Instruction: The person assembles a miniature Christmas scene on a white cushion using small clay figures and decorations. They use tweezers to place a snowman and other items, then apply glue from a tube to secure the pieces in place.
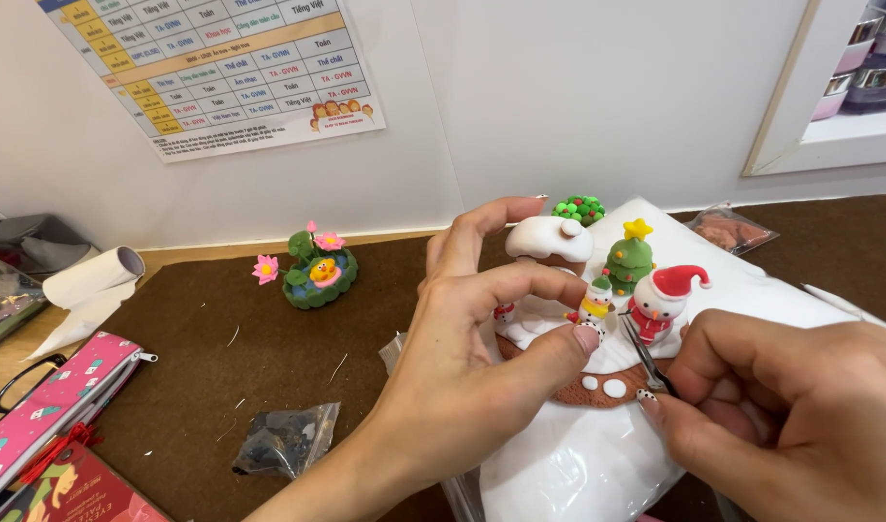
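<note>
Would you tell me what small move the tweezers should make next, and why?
Probably ease the tweezers in the right hand slightly down-left toward the small snowman. Their tip sits between it and the large snowman, touching neither that I can see, while the left hand steadies the base by its thumb.

Both hands (481, 338) (781, 406) in pinching grip

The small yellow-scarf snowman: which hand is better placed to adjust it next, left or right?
Probably the left hand: its thumb tip rests right beside the small snowman. The right hand already holds a thin metal tool pointed toward the bigger snowman.
</note>
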